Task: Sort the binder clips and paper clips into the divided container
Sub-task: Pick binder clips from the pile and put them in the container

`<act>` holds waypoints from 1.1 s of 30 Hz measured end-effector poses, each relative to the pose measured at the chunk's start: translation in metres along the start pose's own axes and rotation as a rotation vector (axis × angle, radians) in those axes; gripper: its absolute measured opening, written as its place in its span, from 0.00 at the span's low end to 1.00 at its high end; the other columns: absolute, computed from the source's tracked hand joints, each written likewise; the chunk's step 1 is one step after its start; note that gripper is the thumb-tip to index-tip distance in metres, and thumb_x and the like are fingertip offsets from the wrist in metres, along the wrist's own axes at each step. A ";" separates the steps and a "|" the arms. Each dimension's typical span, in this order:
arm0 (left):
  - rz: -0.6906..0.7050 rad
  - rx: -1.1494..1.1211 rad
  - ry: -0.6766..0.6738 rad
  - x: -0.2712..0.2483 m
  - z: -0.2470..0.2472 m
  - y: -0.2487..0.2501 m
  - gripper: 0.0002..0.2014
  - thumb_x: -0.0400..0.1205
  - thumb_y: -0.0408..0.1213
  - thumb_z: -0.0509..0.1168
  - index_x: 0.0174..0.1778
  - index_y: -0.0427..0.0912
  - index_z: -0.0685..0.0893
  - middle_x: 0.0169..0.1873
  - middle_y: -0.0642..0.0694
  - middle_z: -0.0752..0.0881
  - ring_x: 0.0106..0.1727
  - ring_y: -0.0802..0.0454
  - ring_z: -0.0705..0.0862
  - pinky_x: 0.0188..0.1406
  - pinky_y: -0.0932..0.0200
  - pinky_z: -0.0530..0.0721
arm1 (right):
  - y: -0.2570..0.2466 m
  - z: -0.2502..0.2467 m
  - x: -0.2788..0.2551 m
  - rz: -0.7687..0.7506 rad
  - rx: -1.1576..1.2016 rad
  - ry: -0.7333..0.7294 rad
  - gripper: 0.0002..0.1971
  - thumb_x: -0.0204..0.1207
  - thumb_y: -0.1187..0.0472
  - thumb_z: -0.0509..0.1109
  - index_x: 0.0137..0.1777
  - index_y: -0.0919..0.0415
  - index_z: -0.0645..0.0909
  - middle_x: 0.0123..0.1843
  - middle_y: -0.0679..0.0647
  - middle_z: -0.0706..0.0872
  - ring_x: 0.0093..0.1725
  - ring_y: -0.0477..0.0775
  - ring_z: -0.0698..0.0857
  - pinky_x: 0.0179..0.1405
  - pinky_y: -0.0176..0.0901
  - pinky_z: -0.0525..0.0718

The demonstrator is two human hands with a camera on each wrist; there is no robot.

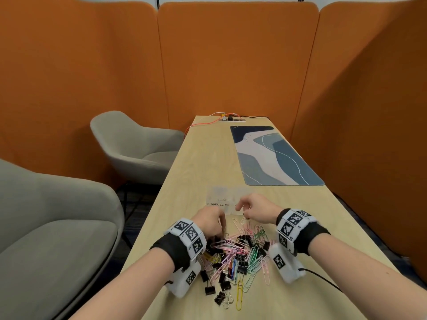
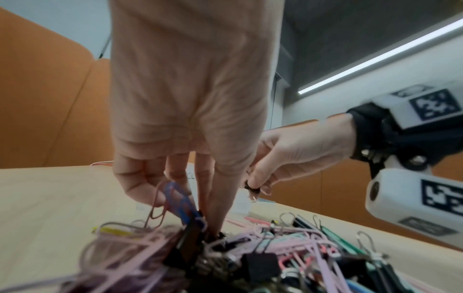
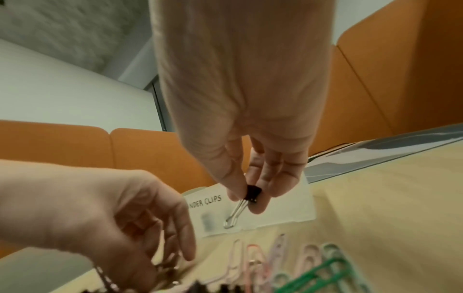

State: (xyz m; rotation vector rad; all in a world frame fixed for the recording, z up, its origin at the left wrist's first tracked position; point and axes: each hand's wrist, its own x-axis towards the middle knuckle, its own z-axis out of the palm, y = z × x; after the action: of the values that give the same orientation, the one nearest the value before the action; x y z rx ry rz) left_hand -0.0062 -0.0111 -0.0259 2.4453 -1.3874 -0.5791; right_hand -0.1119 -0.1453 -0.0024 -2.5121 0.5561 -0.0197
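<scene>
right hand raised past the far edge of the heap, thumb and fingers pinched on a single black binder clip, wire handles hanging down. held by the body, probably so the handles swing free and the clip can be dropped cleanly. poised in front of the clear divided container, just short of the half labelled "binder clips"; looks like the carry step, release not yet made.

left hand plunged into the mixed pile on the table, fingertips pointing down and closing among pink loops and black clips. a blue paper clip and a pinkish one hooked up against the fingers, though whether anything is truly gripped cannot be told. likely digging for the next piece while the other hand delivers.

pile lying between the wrists, near side of the container, binder clips and coloured paper clips tangled together. one small item visible in the binder side, the other half hidden behind the right hand. nearly everything unsorted, so early in the job. tangled loops apt to drag neighbours along on any lift.
</scene>
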 end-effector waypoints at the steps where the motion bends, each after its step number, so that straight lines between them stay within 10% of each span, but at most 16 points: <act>1: -0.001 -0.027 0.000 0.001 0.000 -0.001 0.12 0.71 0.32 0.76 0.49 0.40 0.89 0.51 0.43 0.89 0.54 0.47 0.87 0.51 0.58 0.84 | 0.004 -0.002 0.001 0.007 -0.011 0.006 0.17 0.74 0.74 0.59 0.57 0.64 0.85 0.33 0.45 0.76 0.43 0.52 0.79 0.34 0.26 0.72; 6: -0.010 -0.152 -0.014 0.003 -0.002 -0.004 0.11 0.71 0.30 0.76 0.49 0.39 0.90 0.40 0.46 0.87 0.41 0.52 0.83 0.37 0.64 0.81 | 0.016 -0.010 -0.002 0.092 0.160 0.005 0.21 0.74 0.77 0.54 0.59 0.63 0.84 0.39 0.49 0.77 0.37 0.46 0.78 0.30 0.29 0.76; 12: 0.008 -0.289 0.105 0.000 -0.010 -0.004 0.09 0.77 0.30 0.70 0.52 0.39 0.89 0.36 0.51 0.82 0.34 0.60 0.78 0.28 0.72 0.75 | 0.013 -0.009 -0.022 0.248 0.344 -0.114 0.21 0.72 0.76 0.49 0.35 0.60 0.82 0.29 0.53 0.73 0.26 0.47 0.68 0.22 0.35 0.65; 19: 0.016 -0.408 0.168 -0.007 -0.014 0.003 0.07 0.79 0.29 0.64 0.47 0.44 0.85 0.34 0.48 0.85 0.43 0.46 0.87 0.44 0.52 0.84 | 0.002 0.006 -0.052 0.030 -0.226 -0.192 0.12 0.78 0.54 0.66 0.54 0.63 0.80 0.47 0.53 0.81 0.45 0.51 0.77 0.37 0.39 0.72; 24: 0.091 -0.246 0.049 -0.017 -0.006 0.022 0.08 0.82 0.28 0.56 0.52 0.42 0.78 0.37 0.52 0.78 0.33 0.55 0.82 0.22 0.68 0.73 | 0.007 0.015 -0.049 0.009 -0.235 -0.160 0.09 0.74 0.53 0.72 0.46 0.56 0.78 0.41 0.47 0.79 0.41 0.47 0.77 0.38 0.36 0.71; 28: 0.107 -0.104 -0.022 -0.019 0.001 0.033 0.12 0.84 0.31 0.53 0.59 0.38 0.78 0.44 0.40 0.86 0.33 0.58 0.78 0.28 0.64 0.71 | 0.011 0.003 -0.049 0.129 0.108 -0.160 0.11 0.76 0.50 0.70 0.48 0.56 0.76 0.38 0.48 0.80 0.29 0.43 0.74 0.27 0.33 0.71; 33: 0.057 0.148 0.079 -0.014 0.011 0.034 0.21 0.80 0.58 0.62 0.41 0.41 0.81 0.38 0.46 0.82 0.49 0.46 0.82 0.48 0.53 0.81 | 0.020 -0.007 -0.057 0.233 0.280 -0.127 0.12 0.79 0.49 0.65 0.50 0.58 0.73 0.36 0.49 0.71 0.28 0.47 0.69 0.24 0.35 0.73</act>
State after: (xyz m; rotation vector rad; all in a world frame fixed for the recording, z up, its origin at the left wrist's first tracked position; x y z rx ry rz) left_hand -0.0432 -0.0170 -0.0182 2.5019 -1.5121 -0.3756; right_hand -0.1729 -0.1415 -0.0017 -2.1495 0.7350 0.1396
